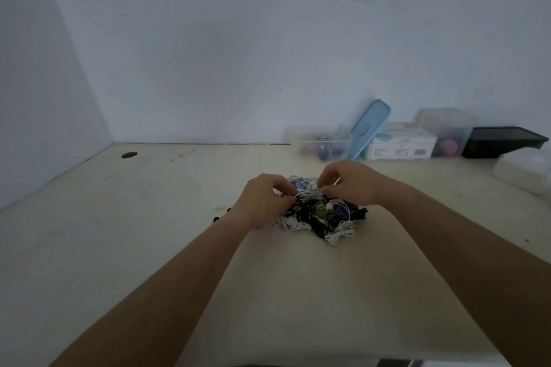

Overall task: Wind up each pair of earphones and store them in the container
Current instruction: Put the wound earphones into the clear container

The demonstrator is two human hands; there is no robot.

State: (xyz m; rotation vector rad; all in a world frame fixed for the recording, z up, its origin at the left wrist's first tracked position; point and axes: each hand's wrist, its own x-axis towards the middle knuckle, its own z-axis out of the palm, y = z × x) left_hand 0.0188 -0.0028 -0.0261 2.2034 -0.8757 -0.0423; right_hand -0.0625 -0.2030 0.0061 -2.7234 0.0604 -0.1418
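Two bare hands meet at the far edge of a tangled pile of earphones (323, 216), which lies on the pale table (149, 235) about midway between the left and right sides. The left hand (265, 197) has its fingers curled inward and pinches a white cord (304, 194) at the pile's far left. The right hand (348, 185) is just beside it, fingertips bunched and pinching the same white cord from the right. The hands are close together but not touching, and both forearms reach in from the near edge. The pile mixes black, white, light blue, green and purple cables, with loose white loops at its near side. A few small black pieces (216, 219) lie on the table just left of the left wrist.

Far to the right, against the wall, stands an open clear container (320, 143) with some coloured items inside; they are too blurred to identify. A light blue lid (369, 128) leans tilted on its right side. Further right along the wall sit a white box (402, 147), a second clear tub (447, 128) and a black tray (504, 141). A round hole (129, 154) shows in the table's far left.
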